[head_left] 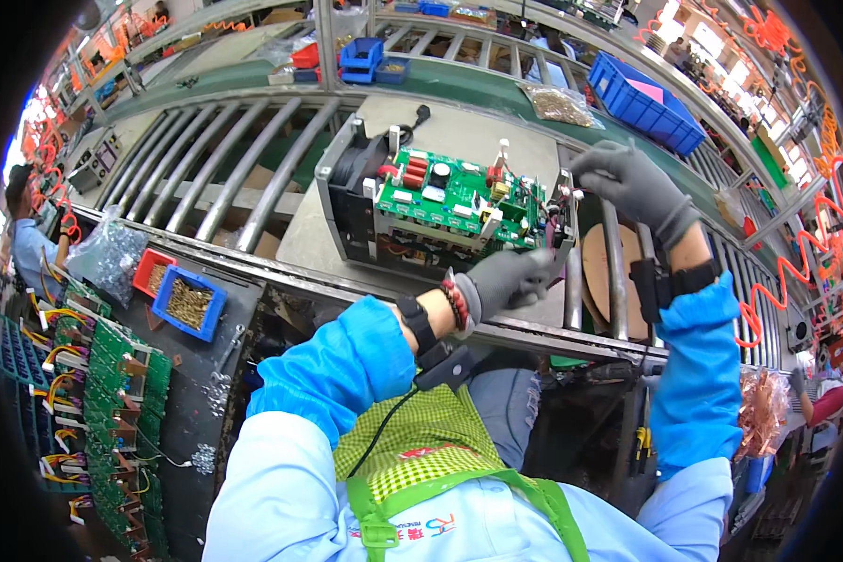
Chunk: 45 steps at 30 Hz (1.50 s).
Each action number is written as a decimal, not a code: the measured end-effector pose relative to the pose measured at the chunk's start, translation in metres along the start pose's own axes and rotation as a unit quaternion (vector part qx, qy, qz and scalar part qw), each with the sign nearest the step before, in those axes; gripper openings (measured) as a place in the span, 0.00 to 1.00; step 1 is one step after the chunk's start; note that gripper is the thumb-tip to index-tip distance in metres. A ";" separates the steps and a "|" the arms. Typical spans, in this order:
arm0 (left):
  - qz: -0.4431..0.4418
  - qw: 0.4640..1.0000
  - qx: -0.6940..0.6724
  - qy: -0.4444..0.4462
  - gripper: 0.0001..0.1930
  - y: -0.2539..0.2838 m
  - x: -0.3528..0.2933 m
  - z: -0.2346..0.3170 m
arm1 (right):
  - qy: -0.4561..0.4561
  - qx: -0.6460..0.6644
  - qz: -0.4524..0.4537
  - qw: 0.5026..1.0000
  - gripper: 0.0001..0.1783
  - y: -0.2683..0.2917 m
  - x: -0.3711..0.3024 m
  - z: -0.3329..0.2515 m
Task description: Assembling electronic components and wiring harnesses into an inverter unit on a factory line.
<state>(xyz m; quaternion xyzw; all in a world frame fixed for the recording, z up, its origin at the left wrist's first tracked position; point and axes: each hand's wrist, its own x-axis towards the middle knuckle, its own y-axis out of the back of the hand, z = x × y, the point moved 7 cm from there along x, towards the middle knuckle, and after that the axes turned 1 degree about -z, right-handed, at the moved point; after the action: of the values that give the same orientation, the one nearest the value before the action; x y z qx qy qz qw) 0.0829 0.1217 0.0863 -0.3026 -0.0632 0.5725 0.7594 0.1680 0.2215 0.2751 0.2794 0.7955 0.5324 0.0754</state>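
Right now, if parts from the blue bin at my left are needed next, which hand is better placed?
Probably the left hand: it is nearer the blue bin; the right hand is beyond the right end of the circuit board.

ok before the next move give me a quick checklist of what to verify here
1. Unit supported: ok, it rests on the pale board.
2. Green circuit board on the unit: ok, it lies along the top.
3. Circuit board fastened down: cannot tell, any fixings are too small to judge.
4. Gloves on: ok, left hand and right hand both wear grey ones.
5. Fingers touching the unit's right end: cannot tell, both hands are close but contact is unclear.
6. Blue bin stocked: ok, it holds brass-coloured pieces.
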 end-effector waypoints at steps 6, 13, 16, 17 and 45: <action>0.046 0.892 0.392 -0.222 0.12 -0.025 -0.042 0.069 | 0.073 -0.172 0.034 0.982 0.12 0.011 -0.020 -0.019; 0.184 0.670 0.656 -0.295 0.18 -0.046 -0.063 0.153 | 0.070 -0.133 0.005 0.989 0.16 -0.007 -0.013 -0.024; 0.172 0.669 0.652 -0.312 0.19 -0.057 -0.054 0.157 | 0.043 -0.085 0.004 0.995 0.14 -0.007 -0.011 -0.014; 0.178 0.668 0.647 -0.323 0.19 -0.059 -0.051 0.159 | 0.031 -0.046 0.001 0.998 0.13 -0.009 -0.011 -0.010; 0.207 0.696 0.571 -0.384 0.10 -0.027 -0.023 0.172 | -0.049 0.080 0.095 0.991 0.14 -0.020 -0.002 -0.006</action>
<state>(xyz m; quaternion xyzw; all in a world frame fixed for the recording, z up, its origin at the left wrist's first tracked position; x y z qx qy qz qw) 0.0211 0.1631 0.2455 0.4298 0.0542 0.7075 0.5584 0.1598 0.2108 0.2597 0.3844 0.8009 0.4574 0.0404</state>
